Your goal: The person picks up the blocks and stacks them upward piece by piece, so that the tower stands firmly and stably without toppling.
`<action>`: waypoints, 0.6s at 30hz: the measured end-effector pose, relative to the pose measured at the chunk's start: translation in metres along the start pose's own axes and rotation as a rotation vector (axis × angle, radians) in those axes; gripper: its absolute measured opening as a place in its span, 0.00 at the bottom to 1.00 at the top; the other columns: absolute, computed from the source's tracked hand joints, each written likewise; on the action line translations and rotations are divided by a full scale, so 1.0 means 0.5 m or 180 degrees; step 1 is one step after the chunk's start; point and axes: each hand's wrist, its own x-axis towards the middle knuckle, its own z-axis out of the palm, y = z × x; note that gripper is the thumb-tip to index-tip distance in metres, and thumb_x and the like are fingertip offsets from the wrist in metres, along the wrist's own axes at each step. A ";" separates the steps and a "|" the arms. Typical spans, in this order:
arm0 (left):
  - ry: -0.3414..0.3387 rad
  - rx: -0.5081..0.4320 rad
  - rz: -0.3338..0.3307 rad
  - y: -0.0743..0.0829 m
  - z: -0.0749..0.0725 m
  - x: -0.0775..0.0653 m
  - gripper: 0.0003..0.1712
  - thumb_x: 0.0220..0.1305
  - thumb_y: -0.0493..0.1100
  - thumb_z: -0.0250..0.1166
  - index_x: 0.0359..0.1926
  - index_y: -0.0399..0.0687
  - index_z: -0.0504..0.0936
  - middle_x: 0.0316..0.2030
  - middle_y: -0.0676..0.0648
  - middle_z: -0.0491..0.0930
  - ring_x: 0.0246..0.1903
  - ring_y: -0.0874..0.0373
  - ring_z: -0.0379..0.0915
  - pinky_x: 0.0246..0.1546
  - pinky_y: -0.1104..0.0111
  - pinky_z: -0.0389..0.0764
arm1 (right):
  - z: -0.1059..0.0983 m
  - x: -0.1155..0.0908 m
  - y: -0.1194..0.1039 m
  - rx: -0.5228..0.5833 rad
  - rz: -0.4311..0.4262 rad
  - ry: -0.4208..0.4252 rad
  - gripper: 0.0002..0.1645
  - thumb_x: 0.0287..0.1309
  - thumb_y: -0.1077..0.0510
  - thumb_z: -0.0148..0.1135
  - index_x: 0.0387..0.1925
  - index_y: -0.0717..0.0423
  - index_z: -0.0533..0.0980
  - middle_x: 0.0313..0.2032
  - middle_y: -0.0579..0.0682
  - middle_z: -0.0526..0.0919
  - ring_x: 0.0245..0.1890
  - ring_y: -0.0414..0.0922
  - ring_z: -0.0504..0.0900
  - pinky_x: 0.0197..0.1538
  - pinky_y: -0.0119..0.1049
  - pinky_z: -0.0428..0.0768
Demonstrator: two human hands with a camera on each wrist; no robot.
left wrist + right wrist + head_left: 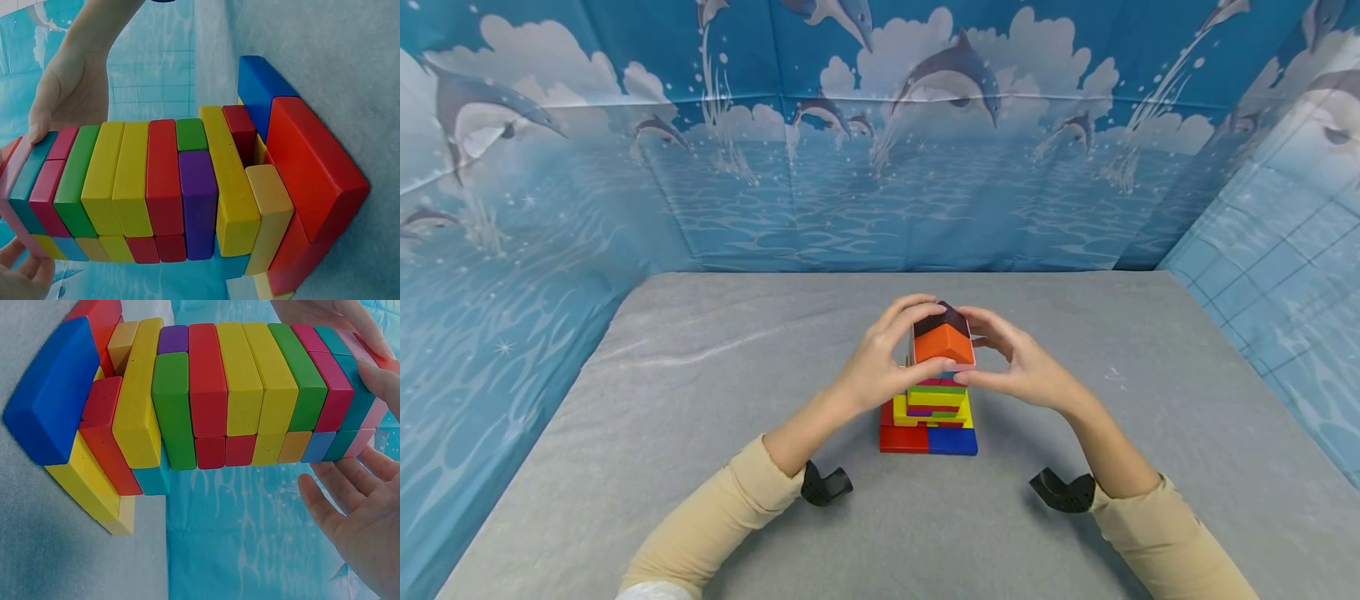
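A tower of colored toy building blocks (937,398) stands upright with its top between both hands. A dark brown block (942,320) and an orange gabled block (943,343) cap it. My left hand (891,350) grips the top from the left, thumb across the front and fingers over the dark block. From the right, my right hand (1018,358) holds it, thumb at the front and fingers behind. In the right wrist view, those fingers touch its side near a pink block (360,442). The right thumb also shows beside a teal block (39,159) in the left wrist view.
The tower's wide base has a red block (903,440) and a blue block (952,442) in front. Grey cloth (700,358) covers the table. A dolphin-print curtain (880,192) surrounds its back and sides. Black wrist mounts (826,485) sit near both sleeves.
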 end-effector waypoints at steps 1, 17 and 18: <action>-0.0011 -0.0004 -0.0047 0.000 0.000 0.000 0.32 0.50 0.38 0.70 0.57 0.43 0.68 0.56 0.42 0.66 0.56 0.54 0.64 0.50 0.70 0.73 | 0.000 0.000 0.000 0.0005 0.0009 0.0001 0.41 0.50 0.67 0.64 0.65 0.58 0.58 0.61 0.54 0.65 0.55 0.39 0.68 0.56 0.31 0.69; -0.0039 -0.0018 -0.0231 -0.007 -0.001 -0.001 0.35 0.49 0.41 0.71 0.58 0.43 0.67 0.55 0.44 0.69 0.53 0.56 0.65 0.51 0.68 0.72 | 0.000 0.000 -0.002 -0.0036 0.0052 -0.0012 0.41 0.50 0.66 0.65 0.65 0.57 0.57 0.61 0.53 0.64 0.56 0.44 0.69 0.56 0.34 0.69; -0.0049 -0.0068 -0.0236 -0.008 -0.004 -0.002 0.36 0.50 0.44 0.70 0.59 0.42 0.66 0.55 0.44 0.68 0.54 0.55 0.65 0.52 0.66 0.71 | 0.000 0.000 -0.002 -0.0050 0.0060 -0.0026 0.42 0.50 0.66 0.65 0.65 0.56 0.57 0.62 0.53 0.64 0.56 0.45 0.68 0.57 0.38 0.69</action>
